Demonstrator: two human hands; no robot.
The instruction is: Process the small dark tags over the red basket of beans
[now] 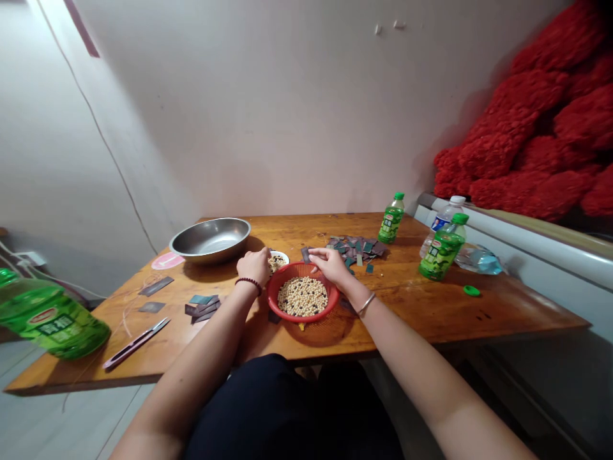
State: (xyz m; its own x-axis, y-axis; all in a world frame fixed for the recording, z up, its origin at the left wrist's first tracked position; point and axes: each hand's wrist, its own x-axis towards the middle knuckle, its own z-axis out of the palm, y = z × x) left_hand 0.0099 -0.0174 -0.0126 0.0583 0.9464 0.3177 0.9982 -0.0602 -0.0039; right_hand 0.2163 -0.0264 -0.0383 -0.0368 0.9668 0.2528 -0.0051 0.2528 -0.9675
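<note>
- I'm seeing the left hand (255, 266) curling over a small white dish (286, 257) of mixed beans; I cannot tell whether it is pinching any.
- I'm watching the right hand (330, 265) reaching, fingers loosely together, over a red basket (269, 295) at lower centre on the worktop (431, 313).
- A large heap of pale beans (302, 296) is sitting in the basket, with much left there.

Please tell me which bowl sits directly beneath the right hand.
The red basket of pale beans; the steel basin and small white bowl sit farther away.
</note>
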